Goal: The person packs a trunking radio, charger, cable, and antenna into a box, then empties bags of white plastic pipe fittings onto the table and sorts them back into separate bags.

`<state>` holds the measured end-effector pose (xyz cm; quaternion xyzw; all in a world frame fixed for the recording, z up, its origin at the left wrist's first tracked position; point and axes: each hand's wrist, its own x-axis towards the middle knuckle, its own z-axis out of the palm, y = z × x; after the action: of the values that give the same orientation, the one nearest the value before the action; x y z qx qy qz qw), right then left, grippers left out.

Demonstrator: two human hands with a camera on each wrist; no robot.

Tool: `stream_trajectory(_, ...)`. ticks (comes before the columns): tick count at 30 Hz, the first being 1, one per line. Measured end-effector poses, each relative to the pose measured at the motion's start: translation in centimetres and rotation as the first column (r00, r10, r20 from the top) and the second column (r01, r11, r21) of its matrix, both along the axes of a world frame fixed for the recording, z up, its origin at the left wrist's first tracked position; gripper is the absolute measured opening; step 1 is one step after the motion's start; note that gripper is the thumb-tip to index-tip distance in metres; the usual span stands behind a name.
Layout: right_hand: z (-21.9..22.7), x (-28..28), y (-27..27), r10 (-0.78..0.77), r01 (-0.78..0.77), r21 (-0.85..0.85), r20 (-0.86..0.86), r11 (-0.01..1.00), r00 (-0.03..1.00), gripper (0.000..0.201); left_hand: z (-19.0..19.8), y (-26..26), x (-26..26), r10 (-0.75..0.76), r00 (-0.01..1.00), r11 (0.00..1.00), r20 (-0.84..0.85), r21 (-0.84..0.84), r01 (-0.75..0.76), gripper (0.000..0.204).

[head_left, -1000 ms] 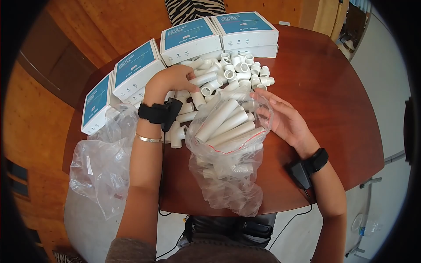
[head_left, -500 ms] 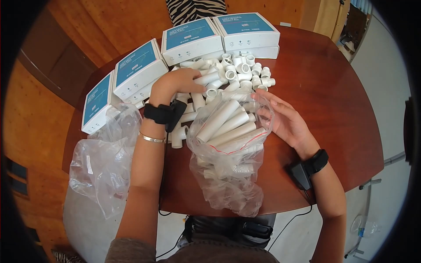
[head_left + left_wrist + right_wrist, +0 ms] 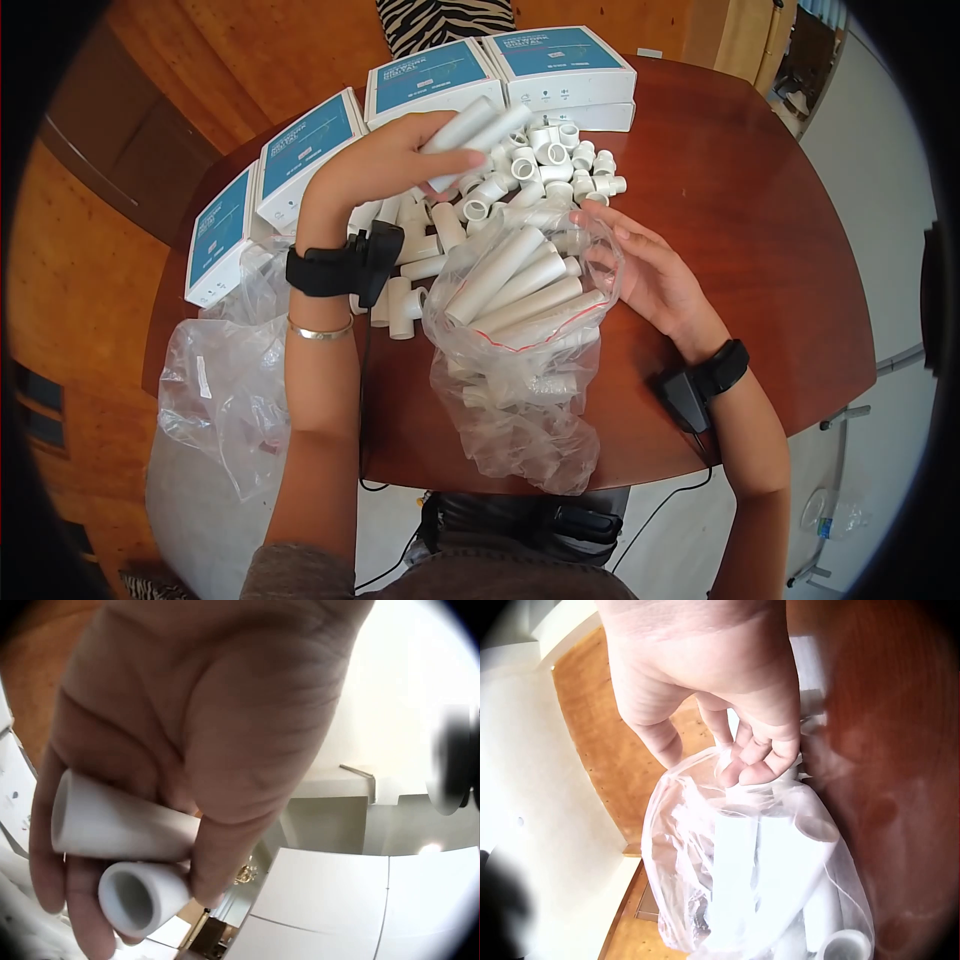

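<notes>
My left hand (image 3: 375, 165) holds two short white plastic pipes (image 3: 460, 124) side by side, raised over the far part of the pile of white pipe fittings (image 3: 550, 153). The left wrist view shows their hollow ends, with one pipe (image 3: 124, 825) across the fingers and the other pipe (image 3: 161, 892) beside it under the thumb. At the front of the pile lies a clear plastic bag (image 3: 520, 430) with several white pipes (image 3: 505, 275) inside, its mouth facing up. My right hand (image 3: 650, 270) grips the bag's rim on the right side with curled fingers (image 3: 761, 761).
White and blue boxes (image 3: 440, 75) stand in an arc behind and left of the pile. Another crumpled clear bag (image 3: 225, 390) hangs over the table's left edge. The brown table (image 3: 760, 250) extends to the right of the pile.
My left hand has come up from the pile with two pipes, moving back and slightly left. The right hand and the filled bag stay in place.
</notes>
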<state>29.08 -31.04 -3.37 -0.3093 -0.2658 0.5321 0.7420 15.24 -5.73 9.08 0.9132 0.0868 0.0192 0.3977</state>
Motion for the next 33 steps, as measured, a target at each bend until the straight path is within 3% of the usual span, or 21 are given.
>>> stream_trajectory(3,0.1,-0.1,0.0,-0.003,0.003,-0.002,-0.004,1.0,1.0,0.053,1.3,-2.5,-0.7,-0.088,0.986,0.995,-0.138,-0.065,0.08,0.044)
stream_trajectory(5,0.2,-0.1,0.0,-0.003,0.003,-0.005,0.003,1.0,1.0,0.053,0.9,-3.1,-0.8,-0.327,0.846,0.934,-0.422,-0.008,0.357,0.043)
stream_trajectory(6,0.2,-0.1,0.0,-0.003,0.003,-0.006,0.009,1.0,1.0,0.053,0.8,-3.6,-0.9,-0.37,0.804,0.91,-0.466,-0.008,0.414,0.044)
stream_trajectory(10,0.3,-0.2,0.0,-0.004,0.004,0.001,0.012,1.0,1.0,0.053,1.5,-5.9,-1.1,-0.218,0.858,0.965,-0.465,0.028,0.26,0.046)
stream_trajectory(13,0.6,-0.4,0.0,-0.018,0.019,-0.017,0.011,1.0,1.0,0.053,1.1,-5.3,-1.5,-0.186,0.889,0.971,-0.419,0.06,0.231,0.045)
stream_trajectory(16,0.5,-0.3,0.0,-0.013,0.014,-0.016,0.026,1.0,1.0,0.053,1.0,-4.6,-2.0,-0.21,0.921,0.951,-0.328,0.152,0.27,0.042)
stream_trajectory(23,0.4,-0.4,0.0,-0.022,0.022,-0.018,0.01,1.0,1.0,0.053,2.0,-5.6,-2.1,-0.187,0.918,0.968,-0.349,0.091,0.232,0.034)
stream_trajectory(26,0.5,-0.4,0.0,-0.026,0.026,-0.022,0.018,0.999,1.0,0.053,1.7,-5.6,-2.1,-0.212,0.939,0.971,-0.272,0.054,0.235,0.033)
stream_trajectory(33,0.8,-0.7,-0.1,-0.029,0.031,-0.031,0.061,0.999,0.998,0.052,1.1,-6.0,-1.7,-0.253,0.928,0.939,-0.275,0.161,0.304,0.031)
